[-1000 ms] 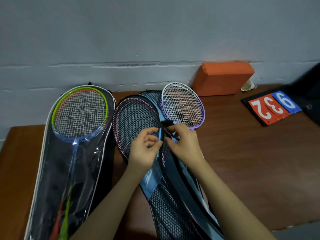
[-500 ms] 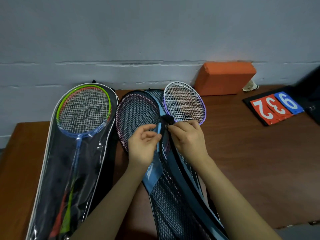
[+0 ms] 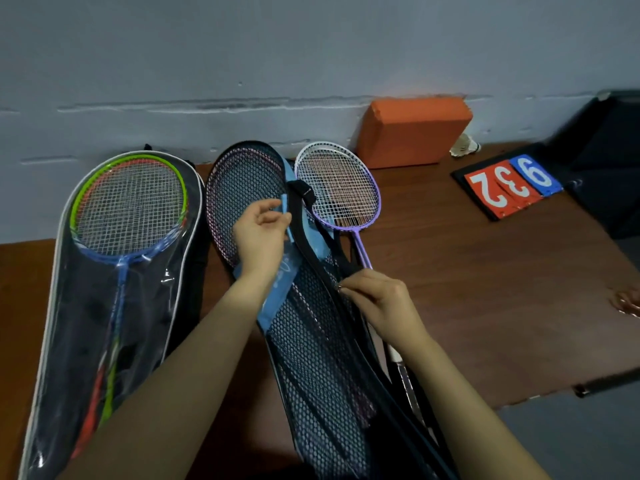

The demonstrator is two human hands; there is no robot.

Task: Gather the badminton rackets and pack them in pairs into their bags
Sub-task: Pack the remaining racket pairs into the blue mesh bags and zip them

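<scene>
Beside the right hand (image 3: 377,303) pinching the mesh racket bag's (image 3: 311,358) zipper pull (image 3: 341,289), the left hand (image 3: 259,233) is gripping its blue trim (image 3: 285,216).

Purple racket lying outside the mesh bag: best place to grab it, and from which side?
Take the purple racket by its thin shaft just below the head, coming from the right over bare table. The head lies flat and wide, the mesh bag and right hand crowd its left, and its handle is largely hidden.
</scene>
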